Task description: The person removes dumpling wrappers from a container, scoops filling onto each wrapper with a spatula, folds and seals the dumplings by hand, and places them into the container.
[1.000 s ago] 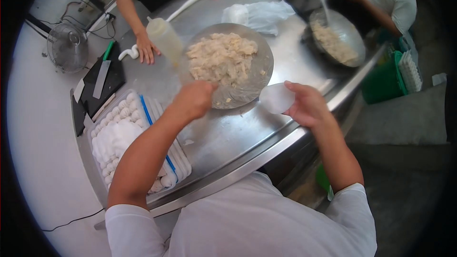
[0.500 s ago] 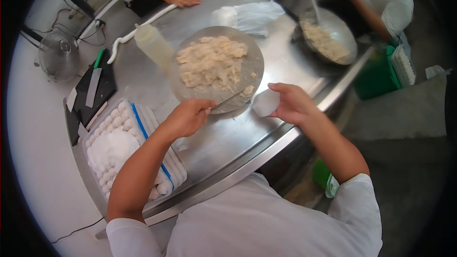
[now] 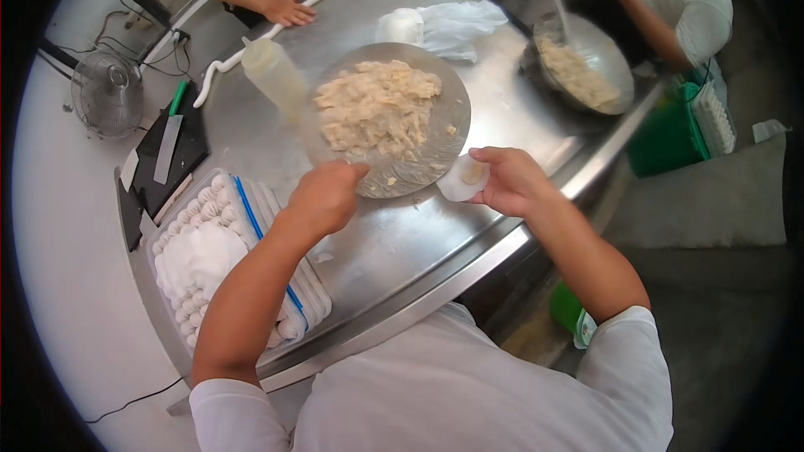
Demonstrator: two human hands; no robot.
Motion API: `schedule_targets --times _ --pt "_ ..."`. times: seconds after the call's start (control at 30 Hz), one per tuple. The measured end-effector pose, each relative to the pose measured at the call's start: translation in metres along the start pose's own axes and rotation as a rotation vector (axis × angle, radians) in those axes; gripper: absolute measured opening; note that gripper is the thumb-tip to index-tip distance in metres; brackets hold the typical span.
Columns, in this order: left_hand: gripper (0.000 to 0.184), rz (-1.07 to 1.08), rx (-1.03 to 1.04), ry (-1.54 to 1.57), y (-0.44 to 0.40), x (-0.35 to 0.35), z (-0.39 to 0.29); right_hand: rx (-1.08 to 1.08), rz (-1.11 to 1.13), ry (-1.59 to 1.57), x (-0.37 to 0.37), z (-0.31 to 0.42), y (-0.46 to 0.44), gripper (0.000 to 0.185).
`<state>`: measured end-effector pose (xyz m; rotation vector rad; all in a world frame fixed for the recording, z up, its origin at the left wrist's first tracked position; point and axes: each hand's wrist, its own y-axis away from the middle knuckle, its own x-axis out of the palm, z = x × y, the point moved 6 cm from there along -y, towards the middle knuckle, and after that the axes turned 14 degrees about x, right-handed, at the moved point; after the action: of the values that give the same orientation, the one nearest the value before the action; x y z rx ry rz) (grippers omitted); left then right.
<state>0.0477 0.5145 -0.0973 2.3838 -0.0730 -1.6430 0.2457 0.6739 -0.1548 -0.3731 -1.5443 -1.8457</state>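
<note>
My left hand is closed at the near left rim of a round metal tray; the thin flat spatula it gripped a moment earlier is largely hidden behind the fingers. A heap of pale, chunky filling covers the middle of the tray. Just right of the tray, my right hand holds a thin white dough wrapper spread over its fingers. On the wrapper lies a small dab of filling.
A squeeze bottle stands beyond the tray. At left are a tub of pleated dumplings and a knife on a black board. A co-worker's hands press a dough rope. A bowl of filling sits right.
The dab of filling is now on the wrapper instead of at the spatula's tip. My left hand has drawn back slightly left. The co-worker's hands have spread apart along the dough rope.
</note>
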Motion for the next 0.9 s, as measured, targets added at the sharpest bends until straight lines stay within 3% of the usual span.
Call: schedule_targets --times 0.33,0.4,0.43,0.63,0.7,0.73,0.9 --pt "0.041 -0.094 0.072 0.152 0.015 -0.006 -0.006 0.020 -0.012 0.068 0.004 -0.003 0.003 0.034" --pt "0.044 -0.012 -0.120 0.045 0.017 -0.013 -0.001 0.017 -0.010 0.069 0.004 -0.003 0.001 0.034" --pt "0.044 -0.015 -0.123 0.045 0.017 -0.009 0.002 0.027 -0.009 0.070 0.002 -0.003 -0.001 0.034" --pt "0.038 -0.035 0.038 0.391 0.020 0.014 -0.016 0.031 0.043 0.053 0.002 -0.002 -0.004 0.037" --pt "0.042 -0.152 0.042 0.593 0.028 0.024 -0.031 0.043 0.075 0.031 0.003 -0.004 -0.004 0.038" --pt "0.044 -0.251 0.213 0.471 0.030 0.022 -0.047 0.038 0.075 0.009 0.005 -0.004 -0.001 0.038" --pt "0.045 -0.247 0.189 0.377 0.047 0.001 -0.066 0.006 0.053 0.005 0.007 -0.006 0.013 0.040"
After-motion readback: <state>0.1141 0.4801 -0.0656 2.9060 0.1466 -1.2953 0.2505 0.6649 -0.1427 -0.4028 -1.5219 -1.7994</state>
